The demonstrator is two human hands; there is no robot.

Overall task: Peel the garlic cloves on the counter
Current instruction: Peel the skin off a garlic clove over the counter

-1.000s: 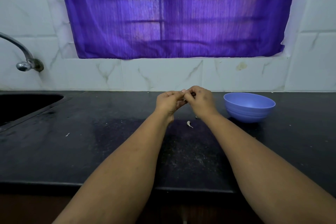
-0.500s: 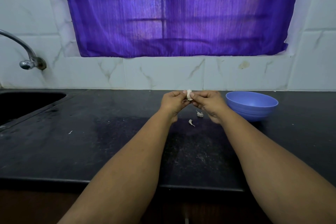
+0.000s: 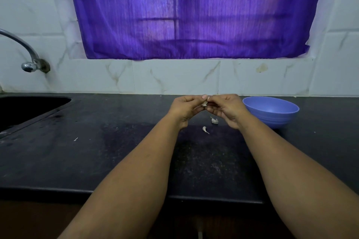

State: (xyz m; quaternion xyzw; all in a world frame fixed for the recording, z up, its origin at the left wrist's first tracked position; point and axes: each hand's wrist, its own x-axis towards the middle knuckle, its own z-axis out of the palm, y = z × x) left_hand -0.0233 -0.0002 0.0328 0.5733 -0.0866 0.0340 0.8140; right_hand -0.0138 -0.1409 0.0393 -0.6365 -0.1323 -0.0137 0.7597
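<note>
Both hands meet above the black counter (image 3: 116, 153), near its back edge. My left hand (image 3: 185, 109) and my right hand (image 3: 226, 107) pinch one small pale garlic clove (image 3: 204, 103) between their fingertips; most of the clove is hidden by the fingers. Two more white garlic cloves lie on the counter below the hands: one (image 3: 214, 121) by my right wrist, the other (image 3: 205, 129) a little nearer to me.
A blue bowl (image 3: 272, 111) stands on the counter just right of my right hand. A black sink (image 3: 29, 110) is set in at the far left under a metal tap (image 3: 29, 58). A small white scrap (image 3: 75, 139) lies left of centre.
The hands have stayed together on the clove and shifted their grip slightly. A second clove on the counter has come into view by the right wrist.
</note>
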